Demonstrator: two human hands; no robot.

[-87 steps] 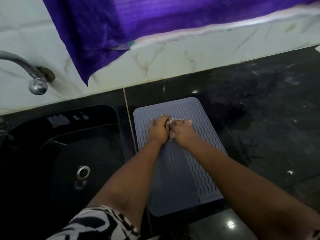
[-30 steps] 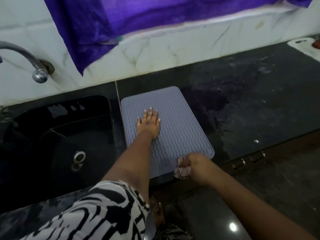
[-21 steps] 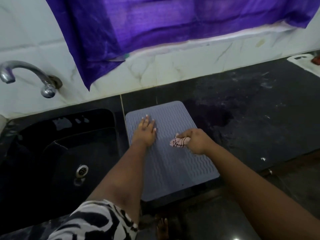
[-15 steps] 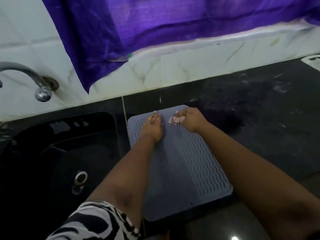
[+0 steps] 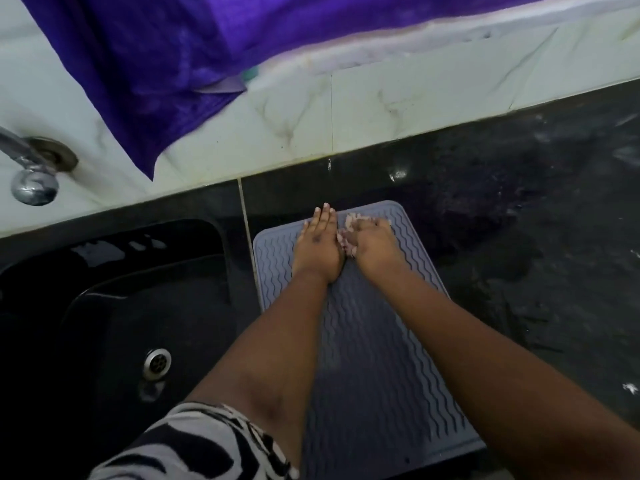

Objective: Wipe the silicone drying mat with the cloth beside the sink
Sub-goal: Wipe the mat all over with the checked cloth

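Observation:
A grey silicone drying mat (image 5: 374, 358) with wavy ridges lies on the black counter just right of the sink. My left hand (image 5: 318, 245) rests flat on the mat's far end, fingers together and pointing away from me. My right hand (image 5: 374, 245) sits close beside it, closed over a small pale patterned cloth (image 5: 348, 233) that it presses against the mat. Only scraps of the cloth show between the hands and past the knuckles.
A black sink (image 5: 138, 323) with a round metal drain (image 5: 157, 363) lies to the left, a chrome tap (image 5: 31, 174) above it. The wet dark counter (image 5: 536, 254) runs to the right. A purple cloth (image 5: 207, 46) hangs over the tiled wall behind.
My right hand has carried the cloth from the mat's near edge up to its far end, beside the left hand. The left hand has stayed flat on the mat.

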